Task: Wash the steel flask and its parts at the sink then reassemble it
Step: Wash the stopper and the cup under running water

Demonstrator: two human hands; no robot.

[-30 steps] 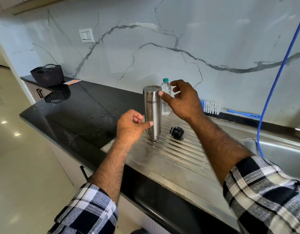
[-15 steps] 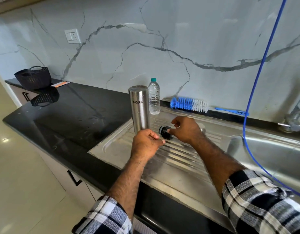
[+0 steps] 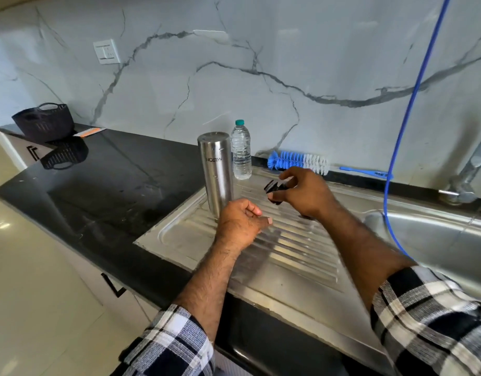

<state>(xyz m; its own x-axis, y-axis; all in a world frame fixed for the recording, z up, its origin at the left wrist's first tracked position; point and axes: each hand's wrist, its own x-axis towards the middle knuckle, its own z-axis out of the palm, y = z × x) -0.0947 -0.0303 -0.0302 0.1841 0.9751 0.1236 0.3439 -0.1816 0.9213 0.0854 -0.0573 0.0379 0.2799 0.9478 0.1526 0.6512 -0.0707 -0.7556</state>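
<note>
the steel flask [image 3: 217, 172] stands on the ribbed draining board [image 3: 288, 256], its long axis vertical. the lettering on its side reads upside down and the top end looks closed and flat, so you probably have it inverted, mouth down on the steel. behind it, just beside, stands a small plastic water bottle [image 3: 241, 153].

your left hand [image 3: 240, 226] hovers in front of the flask's base, just below and to the right of it, fingers loosely curled and holding nothing; whether it touches the flask i cannot tell. it is the nearer hand to the flask.

further right, your right hand [image 3: 301, 192] is lifted off the board and pinches the black stopper [image 3: 273, 189] between thumb and fingertips. the stopper is blurred, so its facing is unclear. the flask lies to the left of this hand and slightly further from you.

to reassemble, i judge you must first grip the flask with your left hand and turn it mouth up, then bring the stopper leftward and down along that vertical axis.
</note>
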